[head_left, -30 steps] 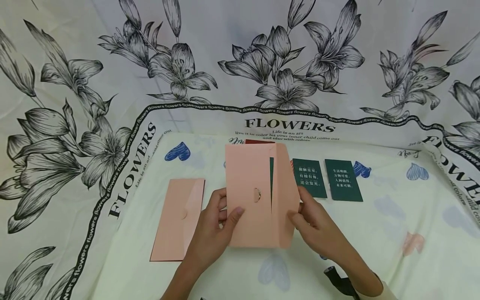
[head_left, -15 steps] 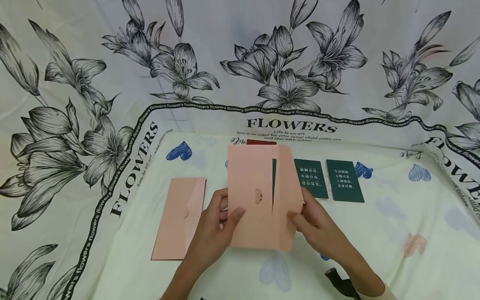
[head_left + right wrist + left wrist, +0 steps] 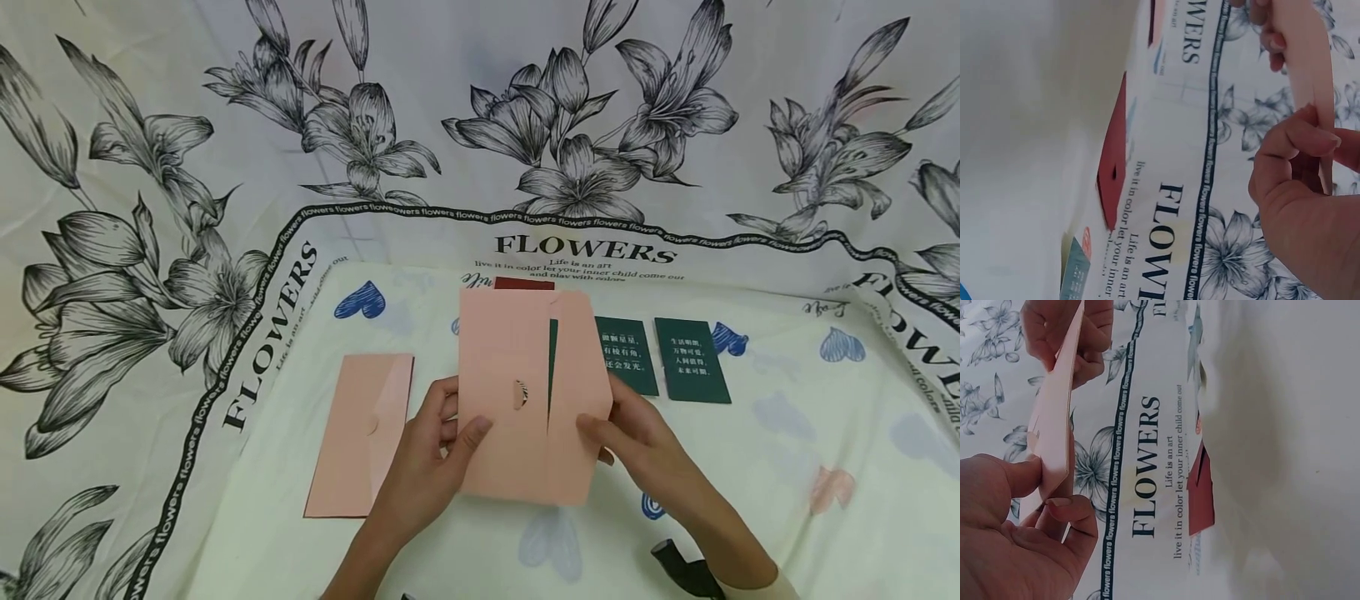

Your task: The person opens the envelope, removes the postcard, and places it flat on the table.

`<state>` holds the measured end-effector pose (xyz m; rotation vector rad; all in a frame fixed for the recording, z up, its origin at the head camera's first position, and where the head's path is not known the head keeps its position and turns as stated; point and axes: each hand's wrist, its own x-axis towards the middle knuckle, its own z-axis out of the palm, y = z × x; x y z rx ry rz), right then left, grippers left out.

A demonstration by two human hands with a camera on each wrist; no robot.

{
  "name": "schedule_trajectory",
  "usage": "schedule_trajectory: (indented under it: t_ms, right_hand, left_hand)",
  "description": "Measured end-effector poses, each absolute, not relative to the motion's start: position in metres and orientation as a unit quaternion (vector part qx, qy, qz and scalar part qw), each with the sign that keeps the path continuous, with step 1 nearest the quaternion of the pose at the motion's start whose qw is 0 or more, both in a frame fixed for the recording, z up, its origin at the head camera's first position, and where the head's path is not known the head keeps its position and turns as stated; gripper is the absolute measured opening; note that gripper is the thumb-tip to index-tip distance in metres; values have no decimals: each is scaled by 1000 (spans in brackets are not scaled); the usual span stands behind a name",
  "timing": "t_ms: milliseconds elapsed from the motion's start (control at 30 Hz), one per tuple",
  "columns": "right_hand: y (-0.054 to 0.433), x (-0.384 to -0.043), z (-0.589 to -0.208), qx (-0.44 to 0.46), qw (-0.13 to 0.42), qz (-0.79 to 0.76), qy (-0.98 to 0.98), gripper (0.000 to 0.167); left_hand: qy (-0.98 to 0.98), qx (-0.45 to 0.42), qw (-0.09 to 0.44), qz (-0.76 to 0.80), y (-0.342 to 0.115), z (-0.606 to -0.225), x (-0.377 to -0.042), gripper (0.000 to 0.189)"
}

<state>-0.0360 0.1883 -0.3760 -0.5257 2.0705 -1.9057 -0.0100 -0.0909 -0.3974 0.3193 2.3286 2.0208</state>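
Observation:
A pink paper envelope [image 3: 502, 450] is held up over the cloth, its flap [image 3: 581, 367] spread out to the right. A dark green sliver shows through a narrow slit by the fold, and there is a small half-round cut in the front. My left hand [image 3: 431, 467] grips the left edge, thumb in front and fingers behind. On the flap side, my right hand [image 3: 645, 442] pinches the flap between thumb and fingers. From the left wrist camera the envelope [image 3: 1057, 419] appears nearly edge-on between both hands.
Another pink envelope [image 3: 345, 450], fastened, lies at the left on the heart-printed cloth [image 3: 420, 550]. Two dark green cards with white writing, a nearer one [image 3: 630, 367] and an outer one [image 3: 692, 362], lie at the right. A red envelope-like piece [image 3: 1113, 162] lies behind.
The held envelope has shifted slightly right and its flap looks flatter and wider. My right hand has moved a little right with the flap; my left hand keeps its grip.

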Motion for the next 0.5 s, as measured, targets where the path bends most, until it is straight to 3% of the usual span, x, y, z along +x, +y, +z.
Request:
schedule_trajectory:
  t_ms: [500]
  right_hand:
    - [190, -38, -372, -133, 169, -676, 705, 51]
  left_hand:
    - [743, 93, 51, 660, -94, -398, -10, 43]
